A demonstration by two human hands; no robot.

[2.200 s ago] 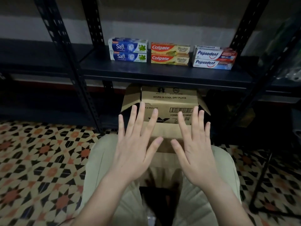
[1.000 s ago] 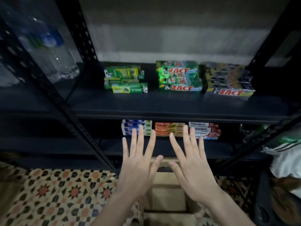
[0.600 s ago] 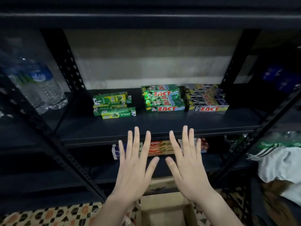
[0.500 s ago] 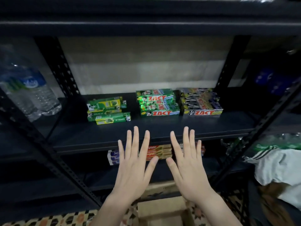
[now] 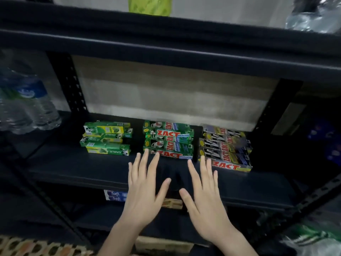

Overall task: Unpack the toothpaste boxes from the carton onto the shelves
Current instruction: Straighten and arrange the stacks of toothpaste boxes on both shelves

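Note:
My left hand [image 5: 144, 193] and my right hand [image 5: 204, 196] are held out flat, palms down, fingers spread, with nothing in them, in front of the middle shelf [image 5: 92, 169]. On that shelf lie three stacks of toothpaste boxes: green Darlie boxes [image 5: 106, 137] at the left, green Zact boxes [image 5: 168, 139] in the middle, grey-and-yellow Zact boxes [image 5: 226, 148] at the right. Blue Safi boxes [image 5: 115, 195] and an orange box [image 5: 171, 203] show on the shelf below. Only the top edge of the brown carton [image 5: 162, 245] shows at the bottom.
Wrapped water bottles [image 5: 27, 104] stand on the neighbouring rack at the left. The upper shelf [image 5: 166, 41] carries a green object [image 5: 150, 5] and clear bottles [image 5: 313, 15]. Black uprights [image 5: 71, 84] frame the bay. Plastic bags [image 5: 313, 239] lie at the lower right; patterned floor tiles [image 5: 36, 248] show at the lower left.
My view has tilted up from the carton and the lower shelf to the middle shelf. Both hands stay spread and empty and have risen with it, level with the middle shelf's front.

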